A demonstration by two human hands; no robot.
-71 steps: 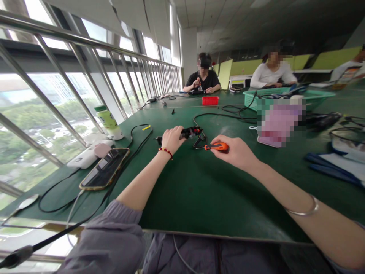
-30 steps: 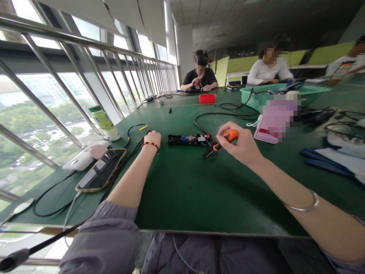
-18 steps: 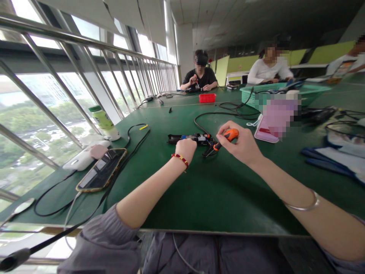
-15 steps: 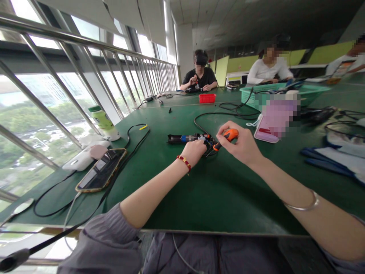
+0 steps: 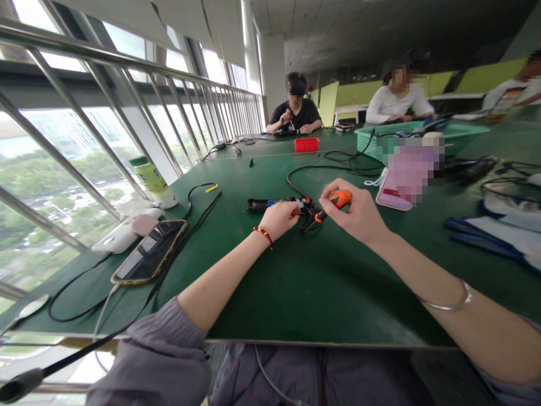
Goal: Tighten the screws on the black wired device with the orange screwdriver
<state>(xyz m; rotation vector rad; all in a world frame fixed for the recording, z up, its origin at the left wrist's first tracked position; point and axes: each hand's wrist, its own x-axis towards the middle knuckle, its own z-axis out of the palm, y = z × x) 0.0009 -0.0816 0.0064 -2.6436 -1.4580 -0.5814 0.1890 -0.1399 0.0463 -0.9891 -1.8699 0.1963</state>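
A black cylindrical device (image 5: 258, 206) with a blue band and exposed wires lies on the green table (image 5: 296, 299). My left hand (image 5: 282, 220) is closed at the middle of the device, fingers curled; what they pinch is too small to make out. In my right hand (image 5: 355, 211) is an orange-and-black screwdriver (image 5: 340, 198), held between thumb and fingers, its lower end pointing down-left at the wired end of the device. The contact of its tip is hidden among dark parts. A black cable (image 5: 291, 173) curves behind the device.
At the left are a phone (image 5: 150, 252), a white power bank (image 5: 122, 234) and a green bottle (image 5: 153, 181). Behind stand a red tray (image 5: 306, 145) and a green basket (image 5: 367, 144). A pink phone case (image 5: 395, 194) and blue-white gloves (image 5: 502, 237) are at the right. People sit beyond.
My left hand has shifted slightly left and up along the device, uncovering more of its wired end. The screwdriver and my right hand have barely moved.
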